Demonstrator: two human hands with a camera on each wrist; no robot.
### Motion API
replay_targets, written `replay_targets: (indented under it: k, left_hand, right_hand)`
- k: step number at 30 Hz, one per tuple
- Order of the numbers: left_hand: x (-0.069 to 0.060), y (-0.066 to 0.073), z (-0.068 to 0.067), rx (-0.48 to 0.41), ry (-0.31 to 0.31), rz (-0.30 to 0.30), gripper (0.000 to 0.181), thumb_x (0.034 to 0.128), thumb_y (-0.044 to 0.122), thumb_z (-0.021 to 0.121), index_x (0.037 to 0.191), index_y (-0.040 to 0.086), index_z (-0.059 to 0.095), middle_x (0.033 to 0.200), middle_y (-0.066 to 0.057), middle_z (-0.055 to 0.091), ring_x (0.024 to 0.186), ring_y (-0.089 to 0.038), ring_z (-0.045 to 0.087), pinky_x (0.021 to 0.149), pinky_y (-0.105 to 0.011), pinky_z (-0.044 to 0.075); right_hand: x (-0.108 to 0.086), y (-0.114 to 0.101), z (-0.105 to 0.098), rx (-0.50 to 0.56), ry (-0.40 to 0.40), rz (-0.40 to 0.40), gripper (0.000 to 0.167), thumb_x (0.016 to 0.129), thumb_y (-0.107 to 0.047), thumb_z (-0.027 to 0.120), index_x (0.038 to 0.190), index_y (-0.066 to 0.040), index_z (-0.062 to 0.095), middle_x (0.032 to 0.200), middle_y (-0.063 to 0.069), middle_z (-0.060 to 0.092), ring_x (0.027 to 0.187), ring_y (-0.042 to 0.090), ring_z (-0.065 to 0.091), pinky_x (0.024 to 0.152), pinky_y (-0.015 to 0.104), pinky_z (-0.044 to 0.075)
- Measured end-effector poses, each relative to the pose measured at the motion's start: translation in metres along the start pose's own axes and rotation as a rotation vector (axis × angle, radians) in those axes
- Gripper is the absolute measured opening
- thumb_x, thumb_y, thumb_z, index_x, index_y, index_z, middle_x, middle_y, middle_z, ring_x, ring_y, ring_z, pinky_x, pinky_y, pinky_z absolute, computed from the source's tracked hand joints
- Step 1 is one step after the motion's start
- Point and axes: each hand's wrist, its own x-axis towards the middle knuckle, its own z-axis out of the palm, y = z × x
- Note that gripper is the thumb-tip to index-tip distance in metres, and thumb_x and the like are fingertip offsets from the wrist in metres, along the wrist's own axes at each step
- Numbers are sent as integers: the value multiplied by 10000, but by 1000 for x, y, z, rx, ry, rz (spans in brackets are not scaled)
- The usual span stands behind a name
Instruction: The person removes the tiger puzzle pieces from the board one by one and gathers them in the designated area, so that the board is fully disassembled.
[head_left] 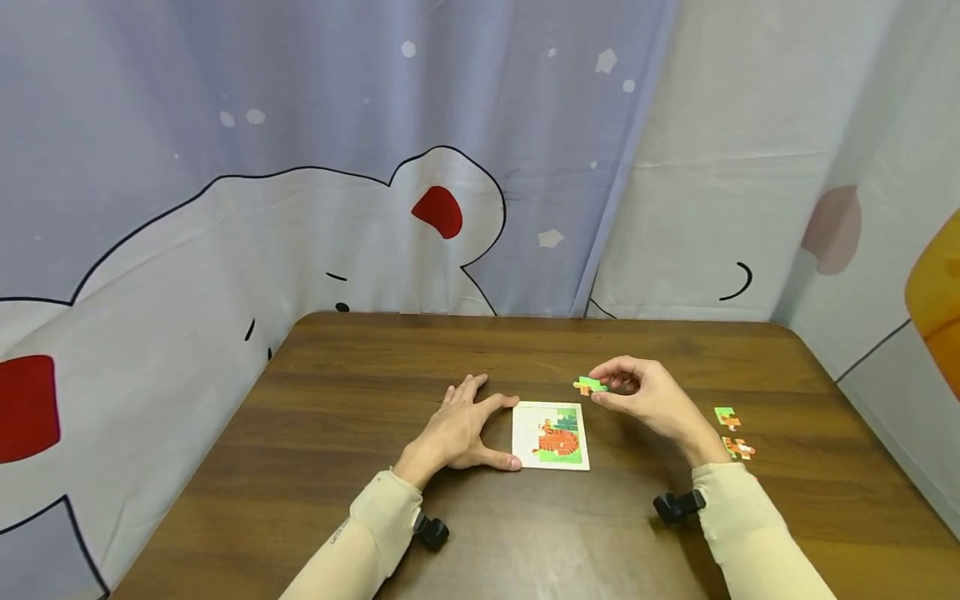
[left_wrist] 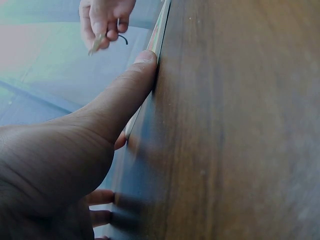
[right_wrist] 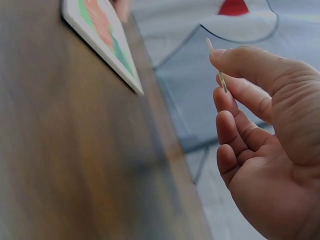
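Head view showed a person's left hand [head_left: 461, 429] just below the centre of the frame, its fingers spread and grasping nothing; the index fingertip met the upper left corner of a square puzzle board [head_left: 524, 435], and the thumb tip met its lower left corner. On the board's right-hand portion sat a joined section of picture [head_left: 560, 440], an orange striped figure amid green, while the left portion was pale. Right of centre, the right hand [head_left: 648, 400] pinched a green and orange puzzle piece [head_left: 590, 385] between thumb and fingers, just beyond the board's upper right corner. Right wrist view had that piece nearly edge-on in the upper right of the frame, the remaining fingers curled towards the palm. Left wrist view put it at upper left, raised clear of the wooden table [head_left: 360, 392].

Farther right in the head view, near the right forearm, lay an upper loose piece [head_left: 727, 417] and, just beneath it in the frame, a lower loose piece [head_left: 738, 448]. Pale sleeves [head_left: 375, 517] covered both forearms, and a printed curtain [head_left: 300, 100] filled the upper frame behind the table.
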Motion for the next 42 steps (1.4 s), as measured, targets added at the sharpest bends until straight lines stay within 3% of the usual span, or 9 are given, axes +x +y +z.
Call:
replay_targets:
  k: [10,17,28,42]
  left_hand:
    - [-2,-5,3,-15,4,14,966,776,661,969,1600,323,594,1801,-257,255,1690,-515,163,1378,-662,129]
    - [-2,-6,2,-11,8,10,964,773,666,969,1596,325,599,1798,-259,261,1689,-513,169,1379,-658,134]
    - [-2,-5,1,-15,10,11,956,781,653,970,1598,325,596,1799,-255,263,1691,-508,167,1381,-653,133]
    - [0,-1,1,-24,10,23,958,785,635,976,1602,314,593,1799,-260,256,1689,-514,166,1380,-658,126]
  right_hand:
    - [-27,11,-60,-122,67,4,276,979,-209,894,1229,-121,819,1054,63,777,920,137,695,775,229,565]
    - [-44,22,-86,-189,77,15,290,996,-206,877,1262,-118,802,1085,61,791,916,88,701,752,207,577]
    - [-58,48,-92,-187,67,71,314,994,-188,875,1278,-83,791,1035,58,745,865,92,656,704,215,553]
    - [-64,65,-85,-293,54,75,268,984,-245,891,1227,-151,825,1069,51,710,917,111,594,724,220,504]
